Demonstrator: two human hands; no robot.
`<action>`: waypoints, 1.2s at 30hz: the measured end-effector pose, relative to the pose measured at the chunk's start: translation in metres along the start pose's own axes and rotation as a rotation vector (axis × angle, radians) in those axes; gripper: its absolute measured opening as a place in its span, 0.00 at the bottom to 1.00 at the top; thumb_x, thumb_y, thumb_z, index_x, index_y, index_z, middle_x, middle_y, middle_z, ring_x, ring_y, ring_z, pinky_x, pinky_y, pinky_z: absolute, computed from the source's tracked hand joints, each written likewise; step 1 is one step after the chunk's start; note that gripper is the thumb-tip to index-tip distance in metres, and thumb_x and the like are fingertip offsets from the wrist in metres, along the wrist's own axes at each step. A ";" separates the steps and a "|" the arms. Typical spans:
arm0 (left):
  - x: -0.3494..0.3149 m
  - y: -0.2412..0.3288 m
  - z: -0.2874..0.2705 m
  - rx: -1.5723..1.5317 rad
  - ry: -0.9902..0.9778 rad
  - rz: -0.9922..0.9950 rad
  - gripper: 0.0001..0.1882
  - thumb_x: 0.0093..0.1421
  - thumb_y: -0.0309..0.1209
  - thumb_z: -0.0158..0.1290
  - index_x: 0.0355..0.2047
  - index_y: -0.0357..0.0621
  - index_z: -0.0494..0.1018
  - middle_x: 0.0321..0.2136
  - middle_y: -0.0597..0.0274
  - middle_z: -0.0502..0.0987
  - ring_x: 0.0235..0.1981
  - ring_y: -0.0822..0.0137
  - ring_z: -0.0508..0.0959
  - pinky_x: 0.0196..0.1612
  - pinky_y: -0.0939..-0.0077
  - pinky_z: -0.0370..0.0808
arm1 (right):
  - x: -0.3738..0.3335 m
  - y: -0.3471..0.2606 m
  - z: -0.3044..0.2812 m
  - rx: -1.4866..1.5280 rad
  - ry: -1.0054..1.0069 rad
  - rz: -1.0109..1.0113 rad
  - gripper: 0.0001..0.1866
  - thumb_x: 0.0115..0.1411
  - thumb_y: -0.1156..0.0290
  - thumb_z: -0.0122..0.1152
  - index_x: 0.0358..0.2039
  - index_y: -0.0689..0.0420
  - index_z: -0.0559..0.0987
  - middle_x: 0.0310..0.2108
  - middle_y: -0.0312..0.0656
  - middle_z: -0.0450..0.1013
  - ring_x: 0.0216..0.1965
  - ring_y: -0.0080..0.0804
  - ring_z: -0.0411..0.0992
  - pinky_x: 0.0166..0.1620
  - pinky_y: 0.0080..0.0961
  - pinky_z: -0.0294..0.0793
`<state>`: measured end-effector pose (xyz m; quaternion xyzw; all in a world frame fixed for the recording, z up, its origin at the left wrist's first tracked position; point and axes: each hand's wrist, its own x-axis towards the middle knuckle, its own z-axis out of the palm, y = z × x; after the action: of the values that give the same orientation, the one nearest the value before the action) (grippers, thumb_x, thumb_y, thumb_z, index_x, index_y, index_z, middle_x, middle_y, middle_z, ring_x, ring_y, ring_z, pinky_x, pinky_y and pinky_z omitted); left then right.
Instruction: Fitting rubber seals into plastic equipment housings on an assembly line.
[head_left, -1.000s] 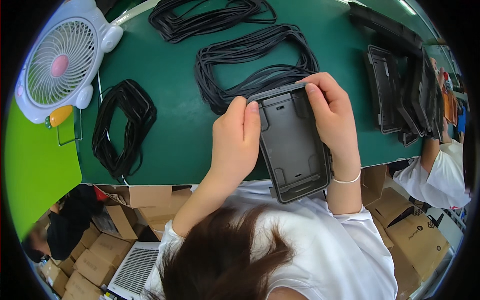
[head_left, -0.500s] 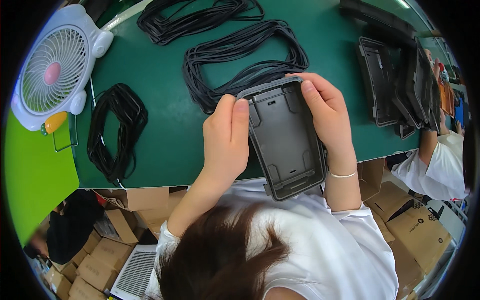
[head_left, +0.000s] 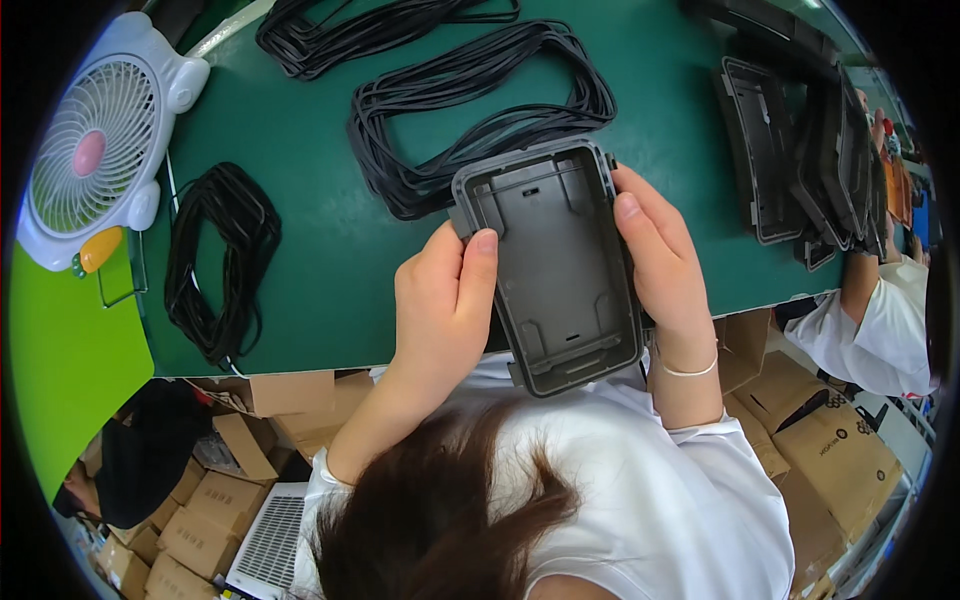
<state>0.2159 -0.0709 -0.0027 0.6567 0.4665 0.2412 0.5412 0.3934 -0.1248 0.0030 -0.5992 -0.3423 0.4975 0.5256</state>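
Note:
A dark grey plastic box (head_left: 565,270), open side up and with nothing inside, is held between my two hands above the table's near edge. My left hand (head_left: 440,300) grips its left wall, thumb at the rim and fingers hidden beneath. Along the right wall lies my right hand (head_left: 662,255), closed on the box, with its thumb near the upper right corner. Just beyond the box rests a coil of black cable (head_left: 390,150), partly covered by the box's far end.
On the green table (head_left: 310,230), another black cable bundle (head_left: 220,262) lies left, beside a white fan (head_left: 105,150). More cable (head_left: 340,35) lies farther back. Several similar boxes (head_left: 765,150) are stacked at right, near another person's sleeve (head_left: 880,330). Cardboard boxes (head_left: 205,520) stand below.
Both hands have shifted on the box: my left thumb is lower along its left rim, and my right hand sits lower on its right side. The box is slightly more upright, and the view has shifted slightly.

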 end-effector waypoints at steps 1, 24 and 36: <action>-0.002 0.001 0.001 -0.054 0.013 -0.016 0.12 0.64 0.31 0.41 0.29 0.36 0.68 0.13 0.66 0.66 0.13 0.78 0.63 0.16 0.82 0.61 | 0.000 -0.001 0.001 0.106 0.000 0.020 0.14 0.63 0.72 0.44 0.46 0.65 0.69 0.36 0.35 0.71 0.37 0.19 0.65 0.41 0.15 0.66; -0.013 -0.007 -0.009 0.135 -0.085 0.091 0.21 0.64 0.36 0.43 0.17 0.37 0.61 0.09 0.60 0.62 0.09 0.69 0.59 0.14 0.74 0.57 | -0.007 0.004 0.004 -0.151 -0.019 -0.146 0.19 0.61 0.74 0.46 0.52 0.64 0.66 0.39 0.39 0.73 0.39 0.26 0.70 0.45 0.21 0.68; -0.034 -0.006 -0.018 0.007 -0.158 0.047 0.17 0.58 0.28 0.49 0.15 0.37 0.58 0.11 0.58 0.60 0.12 0.64 0.58 0.17 0.72 0.56 | -0.024 0.007 -0.013 -0.140 -0.143 0.041 0.20 0.60 0.74 0.48 0.53 0.65 0.67 0.23 0.29 0.66 0.25 0.15 0.59 0.30 0.15 0.63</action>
<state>0.1841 -0.0921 0.0033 0.6863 0.4074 0.1996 0.5684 0.3988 -0.1525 0.0016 -0.6046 -0.4005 0.5243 0.4463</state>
